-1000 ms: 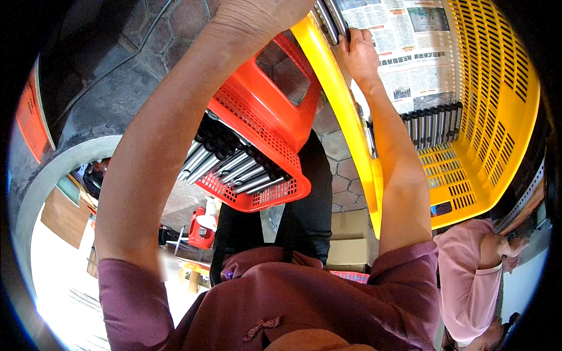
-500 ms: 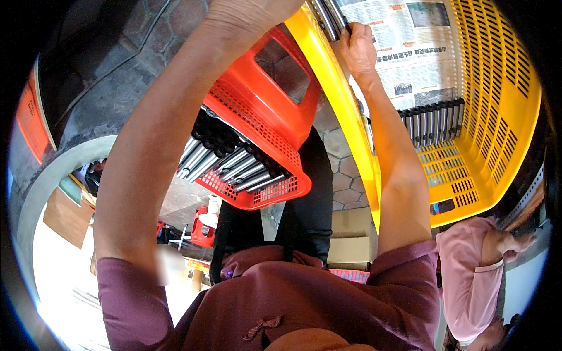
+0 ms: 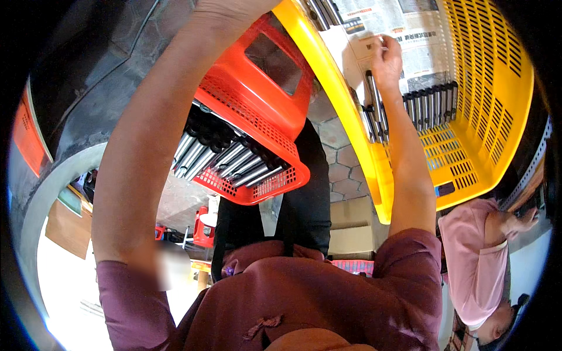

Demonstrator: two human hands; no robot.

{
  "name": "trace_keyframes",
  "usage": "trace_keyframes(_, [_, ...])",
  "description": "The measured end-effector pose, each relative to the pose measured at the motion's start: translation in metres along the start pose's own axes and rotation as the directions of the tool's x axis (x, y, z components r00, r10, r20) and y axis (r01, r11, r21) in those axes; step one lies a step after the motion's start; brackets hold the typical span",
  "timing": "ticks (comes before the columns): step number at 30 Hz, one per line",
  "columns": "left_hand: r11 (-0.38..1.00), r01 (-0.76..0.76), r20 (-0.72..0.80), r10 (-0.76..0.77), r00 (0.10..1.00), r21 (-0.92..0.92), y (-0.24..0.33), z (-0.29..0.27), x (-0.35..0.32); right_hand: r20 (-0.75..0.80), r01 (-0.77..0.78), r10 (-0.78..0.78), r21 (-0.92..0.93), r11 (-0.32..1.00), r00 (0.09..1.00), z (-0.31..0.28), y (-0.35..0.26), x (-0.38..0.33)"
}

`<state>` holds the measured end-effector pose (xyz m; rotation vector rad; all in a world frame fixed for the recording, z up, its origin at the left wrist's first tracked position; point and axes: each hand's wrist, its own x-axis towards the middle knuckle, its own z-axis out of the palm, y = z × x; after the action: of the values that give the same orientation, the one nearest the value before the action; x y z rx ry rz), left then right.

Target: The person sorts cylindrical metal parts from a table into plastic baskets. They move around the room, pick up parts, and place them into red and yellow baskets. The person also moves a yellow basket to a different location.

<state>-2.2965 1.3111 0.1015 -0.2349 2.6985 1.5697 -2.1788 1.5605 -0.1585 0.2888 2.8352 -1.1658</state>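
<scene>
My right hand hovers over the newspaper inside the yellow basket, its fingers curled together. A small pale spot shows at its fingertips; what they hold, if anything, I cannot make out. Just beside that hand lies a metal tube with a black end. At the top edge, my left hand is cut off near the wrist, next to the yellow basket's far left rim, with its fingers out of sight. A row of metal tubes lies in the yellow basket; more tubes are at its far left.
Left of the yellow basket is a red basket holding several metal tubes with black ends. Cardboard boxes stand on the paved floor near me. At the right, another person in a pink top is close by.
My right hand has left the tubes at the far left and come nearer and to the right, over the newspaper. The baskets appear shifted slightly up and left in view.
</scene>
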Motion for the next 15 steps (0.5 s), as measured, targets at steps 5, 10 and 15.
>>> trace_keyframes(5, [0.919, -0.349, -0.043, 0.363, 0.931, 0.184, -0.05, 0.005, 0.019, 0.302, 0.005, 0.116, -0.373, 0.928, 0.946, -0.055, 0.031, -0.053])
trace_keyframes(10, [0.96, -0.271, 0.002, 0.272, 0.962, 0.075, -0.039, 0.003, 0.018, 0.515, 0.174, 0.114, -0.477, 0.862, 0.849, -0.045, 0.035, -0.08])
trace_keyframes(15, [0.965, -0.263, 0.014, 0.263, 0.965, 0.011, -0.042, 0.001, 0.016, 0.279, 0.143, -0.053, -0.314, 0.939, 0.959, -0.006, 0.022, -0.023])
